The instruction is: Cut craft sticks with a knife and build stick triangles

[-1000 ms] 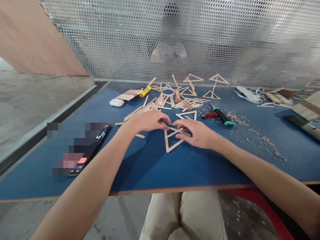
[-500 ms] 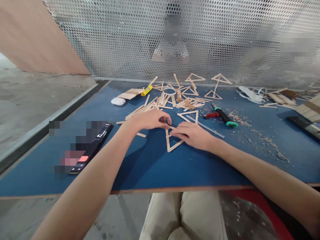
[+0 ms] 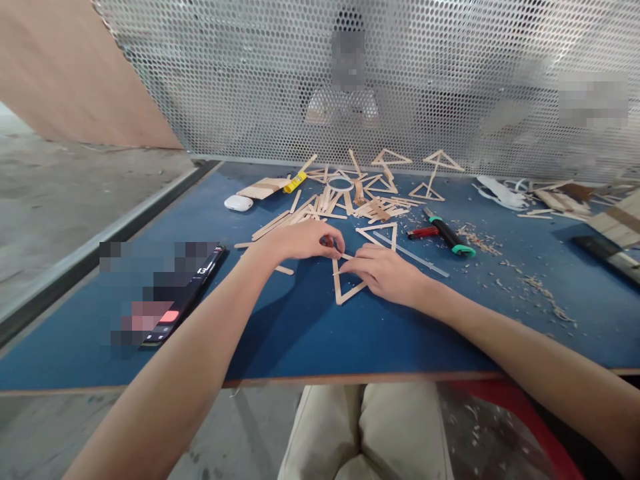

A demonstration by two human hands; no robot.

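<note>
hands (image 3: 345, 257) on stick triangle (image 3: 346, 291), open table (image 3: 310, 333) before

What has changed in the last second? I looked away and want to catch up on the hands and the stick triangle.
The right hand drew its spread fingers together and settled on the stick triangle, uncovering the clear glue stick behind it. The left hand stayed pinching at the triangle's top corner. The phone, the cutter and the stick pile lie as before on the blue table.
</note>
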